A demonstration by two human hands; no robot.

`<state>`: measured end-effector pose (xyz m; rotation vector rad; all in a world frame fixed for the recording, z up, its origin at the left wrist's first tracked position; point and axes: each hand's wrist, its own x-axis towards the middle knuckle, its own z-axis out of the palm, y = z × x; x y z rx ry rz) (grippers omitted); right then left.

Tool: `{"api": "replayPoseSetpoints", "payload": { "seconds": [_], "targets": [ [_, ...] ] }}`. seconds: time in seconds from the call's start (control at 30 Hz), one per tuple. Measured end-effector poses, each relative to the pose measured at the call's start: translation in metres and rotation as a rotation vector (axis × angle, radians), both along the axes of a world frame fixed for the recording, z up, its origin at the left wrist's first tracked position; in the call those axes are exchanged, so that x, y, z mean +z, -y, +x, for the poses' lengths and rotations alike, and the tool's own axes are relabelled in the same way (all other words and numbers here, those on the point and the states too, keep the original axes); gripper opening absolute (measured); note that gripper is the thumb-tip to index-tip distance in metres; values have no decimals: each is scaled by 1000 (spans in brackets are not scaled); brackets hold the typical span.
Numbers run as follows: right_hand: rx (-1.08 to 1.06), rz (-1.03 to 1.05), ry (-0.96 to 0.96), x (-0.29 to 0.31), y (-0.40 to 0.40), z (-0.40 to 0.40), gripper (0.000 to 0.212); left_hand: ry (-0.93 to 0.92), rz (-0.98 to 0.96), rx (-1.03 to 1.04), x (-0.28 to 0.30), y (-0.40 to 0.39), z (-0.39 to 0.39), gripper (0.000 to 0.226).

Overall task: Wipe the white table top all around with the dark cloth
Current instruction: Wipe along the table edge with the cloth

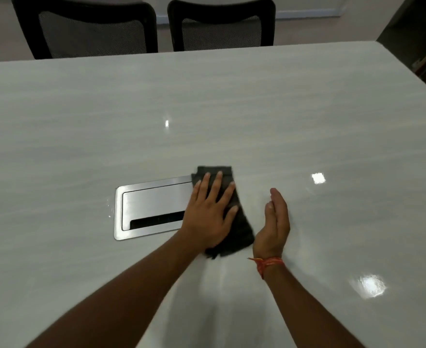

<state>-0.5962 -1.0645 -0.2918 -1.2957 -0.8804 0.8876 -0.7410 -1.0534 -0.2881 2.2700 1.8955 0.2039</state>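
Note:
A folded dark cloth (pixel 237 229) lies flat on the glossy white table top (pixel 207 109), near its middle. My left hand (pixel 208 212) presses down on the cloth with straight, spread fingers and covers much of it. My right hand (pixel 273 223) stands on its edge just right of the cloth, fingers straight and held together, holding nothing. A red thread is tied round the right wrist.
A brushed-metal cable box (pixel 149 209) is set into the table directly left of the cloth, and the cloth's far corner overlaps its rim. Two black mesh chairs (pixel 89 28) (pixel 222 23) stand behind the far edge. The table's right edge runs past dark furniture (pixel 423 46).

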Motion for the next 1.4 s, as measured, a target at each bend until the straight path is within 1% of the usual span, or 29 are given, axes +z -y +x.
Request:
{"api": "replayPoseSetpoints", "payload": {
  "seconds": [0.07,0.13,0.2,0.27,0.33,0.37,0.47,0.57,0.63,0.7,0.77,0.87,0.93,1.0,1.1,1.2,1.3,1.37,1.4],
  "targets": [
    [10,12,8,-2,0,2,47,13,-29,71,-2,-34,17,68],
    [11,12,10,-4,-1,4,49,19,-39,131,-5,-47,23,68],
    [13,-6,-1,-5,0,6,49,44,-4,136,-6,-23,29,66],
    [-3,-32,-19,-3,2,6,43,71,23,114,-3,23,36,63],
    [-17,-47,-35,-2,3,6,36,90,11,93,-1,63,41,63],
    [-22,-47,-41,-2,3,5,35,99,-1,73,1,67,38,63],
    [-13,-33,-29,-4,1,6,35,49,17,63,0,24,21,67],
    [-12,-11,-24,-10,-1,8,35,23,16,190,-2,-46,4,69],
    [-11,7,-33,-13,-2,7,36,0,-17,240,-5,-69,-2,66],
    [-14,6,-41,-12,-1,7,39,20,-3,216,-7,-54,2,67],
    [-22,-3,-58,-9,1,9,42,34,24,123,-2,-8,12,68],
    [-14,-12,-65,-4,2,8,45,18,-34,-18,-1,59,22,65],
    [-2,1,-38,-4,1,9,45,14,-45,-72,-2,57,13,65],
    [15,16,12,-7,-3,11,44,-13,8,-85,-4,31,4,65],
    [43,19,67,-12,-5,13,45,-3,13,-5,0,-11,-9,66],
    [50,31,111,-13,-3,11,44,47,12,95,-3,-9,-36,66],
    [61,19,113,-11,0,10,45,42,73,307,-12,34,-116,68],
    [57,8,94,-7,4,7,45,-24,34,452,-11,83,-178,71],
    [49,6,89,-5,5,4,45,-55,-4,481,-6,109,-197,72]
  ]
}}
